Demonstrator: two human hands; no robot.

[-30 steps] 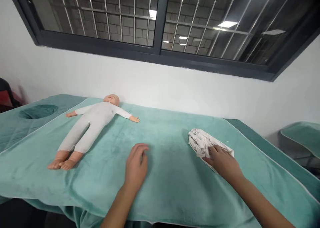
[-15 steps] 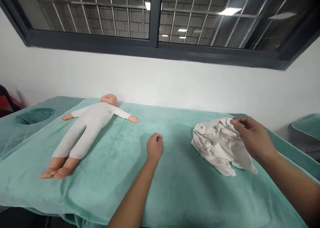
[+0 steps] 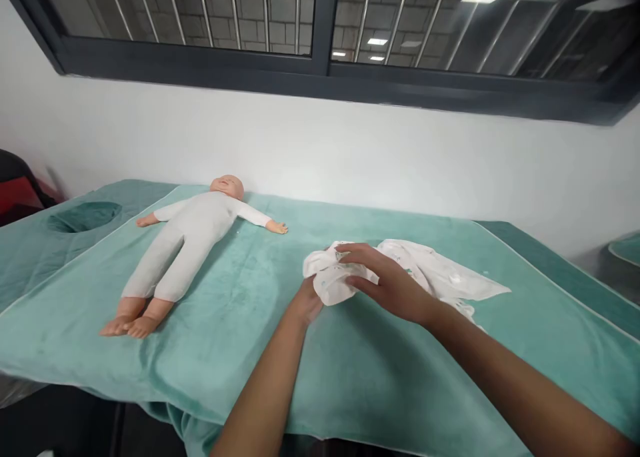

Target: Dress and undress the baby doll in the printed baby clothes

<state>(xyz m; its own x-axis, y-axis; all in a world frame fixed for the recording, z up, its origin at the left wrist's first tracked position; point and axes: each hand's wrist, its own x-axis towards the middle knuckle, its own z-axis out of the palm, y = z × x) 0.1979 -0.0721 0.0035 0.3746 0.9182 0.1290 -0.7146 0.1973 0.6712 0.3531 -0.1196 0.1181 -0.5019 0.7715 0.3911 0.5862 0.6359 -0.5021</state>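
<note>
A white printed baby garment [image 3: 425, 273] lies partly spread on the teal towel [image 3: 240, 323], its left end bunched up. My right hand [image 3: 385, 280] rests over that bunched end with fingers curled on the cloth. My left hand [image 3: 307, 303] is tucked under the same bunch, mostly hidden by the fabric, gripping it from below. A baby doll [image 3: 185, 243] in a pale grey suit lies on its back to the left, arms spread, apart from both hands.
The towel covers a massage table against a white wall [image 3: 350, 150] under a barred window [image 3: 320, 23]. A face hole [image 3: 85, 215] shows in the bedding at far left. A second teal-covered table edge [image 3: 625, 247] sits at the right.
My right hand carried the garment leftward toward the table's middle and it unfolded behind. My left hand rose from the towel and met the cloth's bunched end.
</note>
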